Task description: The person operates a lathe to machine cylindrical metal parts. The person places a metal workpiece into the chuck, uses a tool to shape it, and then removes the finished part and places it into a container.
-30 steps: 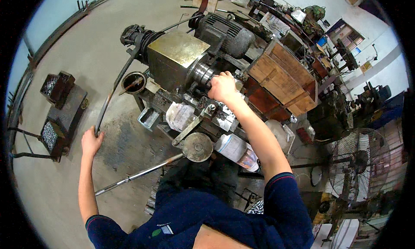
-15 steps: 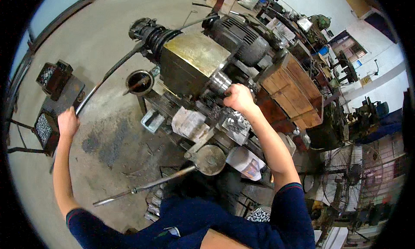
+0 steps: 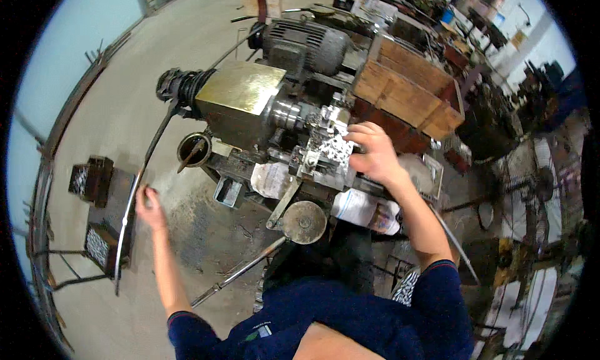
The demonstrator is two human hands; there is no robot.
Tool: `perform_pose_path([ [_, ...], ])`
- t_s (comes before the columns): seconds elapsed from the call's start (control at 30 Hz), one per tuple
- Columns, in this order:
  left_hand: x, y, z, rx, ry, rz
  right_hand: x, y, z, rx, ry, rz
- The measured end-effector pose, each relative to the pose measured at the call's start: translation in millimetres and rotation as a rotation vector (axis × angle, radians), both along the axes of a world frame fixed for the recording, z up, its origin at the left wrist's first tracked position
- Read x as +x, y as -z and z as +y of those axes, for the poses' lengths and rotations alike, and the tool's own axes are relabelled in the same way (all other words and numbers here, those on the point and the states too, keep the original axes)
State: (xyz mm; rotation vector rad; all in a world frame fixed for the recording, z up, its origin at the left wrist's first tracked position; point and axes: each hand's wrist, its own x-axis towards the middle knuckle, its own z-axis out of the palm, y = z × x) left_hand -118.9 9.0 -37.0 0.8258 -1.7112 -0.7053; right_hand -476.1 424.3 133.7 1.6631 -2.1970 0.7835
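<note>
A worker stands over a small lathe-like machine [image 3: 275,119] on a concrete workshop floor [image 3: 106,79]. The right hand [image 3: 370,152] hovers with fingers spread and loose above the shiny metal tool block [image 3: 325,149] at the machine's middle, gripping nothing. The left hand [image 3: 149,204] reaches out to the left, fingers curled beside a long, thin metal bar [image 3: 128,216]; whether it grips the bar cannot be told. A round can [image 3: 193,149] at the machine's left edge holds a stick-like tool. To the far right sits a wooden crate [image 3: 406,91], its contents unseen. Open floor spreads left and far of the machine; clutter crowds the right.
</note>
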Motion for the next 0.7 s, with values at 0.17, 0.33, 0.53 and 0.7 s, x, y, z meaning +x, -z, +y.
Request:
perform_pose_path([
  [0.17,-85.5,153.0,41.6,0.104,0.411,-1.074,5.7,17.1,140.4,0.154,0.436,-0.133],
  [0.33,-117.8,102.5,35.4,-0.401,0.447,-1.622,21.0,40.9,260.2,0.240,0.828,-0.391],
  [0.53,-132.7,77.9,55.1,-0.185,0.367,-1.490,10.4,117.1,416.0,0.651,1.482,-0.401],
  [0.7,-79.3,29.0,84.4,0.108,0.614,-1.353,36.0,167.0,488.9,0.733,1.722,-0.500],
])
